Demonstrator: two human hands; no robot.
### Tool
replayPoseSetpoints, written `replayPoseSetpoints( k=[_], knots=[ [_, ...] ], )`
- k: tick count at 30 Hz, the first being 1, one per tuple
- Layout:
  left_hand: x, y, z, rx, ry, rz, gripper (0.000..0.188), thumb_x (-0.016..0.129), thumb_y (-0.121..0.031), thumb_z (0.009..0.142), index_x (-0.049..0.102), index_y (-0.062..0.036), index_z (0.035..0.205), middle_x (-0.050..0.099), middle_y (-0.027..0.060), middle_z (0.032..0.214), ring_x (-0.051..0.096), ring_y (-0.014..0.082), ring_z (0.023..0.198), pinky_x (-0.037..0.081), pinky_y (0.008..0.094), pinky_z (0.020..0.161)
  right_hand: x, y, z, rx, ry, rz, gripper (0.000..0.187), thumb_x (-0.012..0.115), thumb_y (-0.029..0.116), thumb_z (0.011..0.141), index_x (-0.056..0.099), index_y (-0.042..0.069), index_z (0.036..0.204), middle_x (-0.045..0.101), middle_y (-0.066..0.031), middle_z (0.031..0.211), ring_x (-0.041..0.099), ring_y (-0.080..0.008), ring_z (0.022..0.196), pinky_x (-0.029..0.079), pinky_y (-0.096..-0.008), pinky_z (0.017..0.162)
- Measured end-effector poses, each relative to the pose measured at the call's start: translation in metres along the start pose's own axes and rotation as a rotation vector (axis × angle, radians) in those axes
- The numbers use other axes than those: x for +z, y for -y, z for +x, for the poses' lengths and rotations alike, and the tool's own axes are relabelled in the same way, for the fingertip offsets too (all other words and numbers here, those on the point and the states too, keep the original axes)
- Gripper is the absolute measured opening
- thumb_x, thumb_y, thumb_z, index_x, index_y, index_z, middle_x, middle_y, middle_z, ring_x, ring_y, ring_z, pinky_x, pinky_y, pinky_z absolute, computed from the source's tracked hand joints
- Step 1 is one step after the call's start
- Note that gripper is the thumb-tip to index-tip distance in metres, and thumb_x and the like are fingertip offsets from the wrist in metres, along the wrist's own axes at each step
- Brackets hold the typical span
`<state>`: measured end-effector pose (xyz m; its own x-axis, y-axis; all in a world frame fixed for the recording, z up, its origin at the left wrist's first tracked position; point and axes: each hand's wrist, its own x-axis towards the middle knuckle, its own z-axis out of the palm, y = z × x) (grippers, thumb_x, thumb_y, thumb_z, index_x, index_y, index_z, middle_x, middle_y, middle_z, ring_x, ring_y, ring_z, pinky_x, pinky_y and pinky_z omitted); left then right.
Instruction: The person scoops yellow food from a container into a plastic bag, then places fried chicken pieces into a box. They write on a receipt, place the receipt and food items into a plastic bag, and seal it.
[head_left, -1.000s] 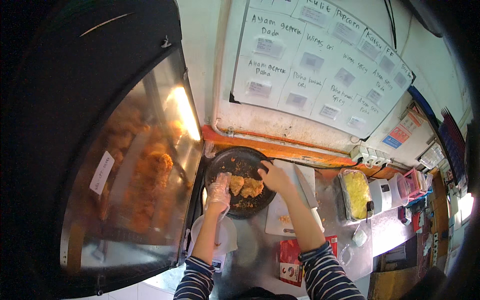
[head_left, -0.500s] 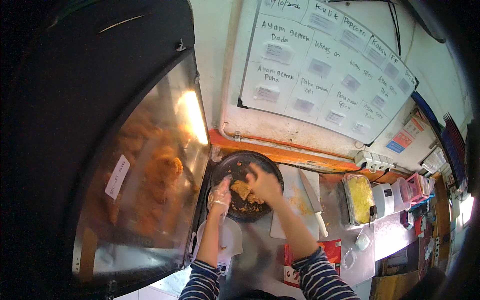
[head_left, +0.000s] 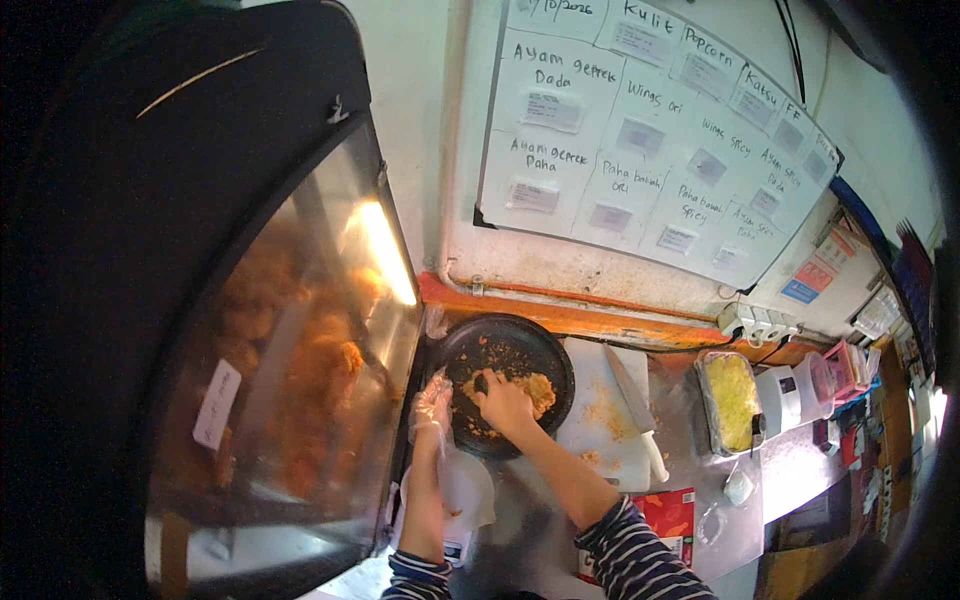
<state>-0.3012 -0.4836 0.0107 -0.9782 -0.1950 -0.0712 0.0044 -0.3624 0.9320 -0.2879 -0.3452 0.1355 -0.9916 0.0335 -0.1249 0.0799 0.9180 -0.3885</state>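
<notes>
A broad, shallow black stone mortar [head_left: 530, 335] stands on the counter, with broken golden-brown fried food [head_left: 540, 393] and loose crumbs in it. My left hand [head_left: 432, 405], in a clear plastic glove, is curled at the mortar's left rim. My right hand [head_left: 507, 405] appears bare and reaches over the middle of the mortar. Its fingers are closed round a dark, rounded thing [head_left: 481, 383] like a pestle, down against the food. Most of that thing is hidden by the hand.
Right of the mortar lies a white cutting board [head_left: 590, 400] with crumbs and a knife [head_left: 632, 395]. A tray of yellow shreds [head_left: 730, 400] sits farther right. A white bowl [head_left: 470, 490] is near my left forearm. A lit glass cabinet [head_left: 290, 350] of fried food fills the left.
My right hand has come down onto the food, which is now more spread and crumbled. My left hand has shifted slightly down and left at the rim. The view has shifted a little.
</notes>
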Motion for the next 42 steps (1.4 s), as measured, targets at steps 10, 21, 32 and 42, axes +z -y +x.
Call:
replayPoseSetpoints(
  k=[10,21,32,42],
  knots=[
    [-0.025,0.029,0.021,-0.112,0.136,0.231,0.036,0.061,-0.019,0.086,0.055,-0.0057,0.118,0.061,0.0028,0.101,0.056,0.0117,0.090,0.044,0.0243,0.076,0.006,-0.018,0.004,0.015,0.107,0.068,0.050,0.049,0.040,0.085,0.045,0.014,0.128,0.061,-0.0252,0.101,0.058,-0.0415,0.095,0.042,-0.0463,0.090],
    [0.017,-0.034,0.009,-0.186,0.172,0.726,0.045,0.057,-0.010,0.080,0.052,-0.0120,0.124,0.063,0.0117,0.097,0.059,0.0160,0.083,0.047,0.0288,0.071,-0.013,-0.016,-0.001,0.060,0.191,0.067,0.052,0.050,0.039,0.085,0.040,0.018,0.131,0.057,-0.0232,0.113,0.056,-0.0392,0.103,0.044,-0.0478,0.087],
    [0.082,-0.056,0.007,0.210,0.872,1.779,0.091,0.078,-0.035,0.057,0.036,-0.0040,0.131,0.047,0.0165,0.124,0.046,0.0322,0.115,0.041,0.0386,0.094,-0.013,-0.126,0.038,-0.021,0.030,0.038,0.070,0.050,0.049,0.085,0.021,0.019,0.141,0.058,-0.0218,0.110,0.058,-0.0380,0.097,0.046,-0.0444,0.083],
    [0.093,-0.037,0.022,0.383,0.894,1.992,0.040,0.063,-0.017,0.072,0.055,-0.0072,0.110,0.061,0.0159,0.096,0.059,0.0282,0.093,0.048,0.0412,0.079,-0.021,-0.139,0.012,-0.092,-0.089,-0.166,0.064,0.059,0.032,0.083,0.029,0.019,0.138,0.050,-0.0187,0.115,0.054,-0.0341,0.102,0.049,-0.0456,0.076]
  ],
)
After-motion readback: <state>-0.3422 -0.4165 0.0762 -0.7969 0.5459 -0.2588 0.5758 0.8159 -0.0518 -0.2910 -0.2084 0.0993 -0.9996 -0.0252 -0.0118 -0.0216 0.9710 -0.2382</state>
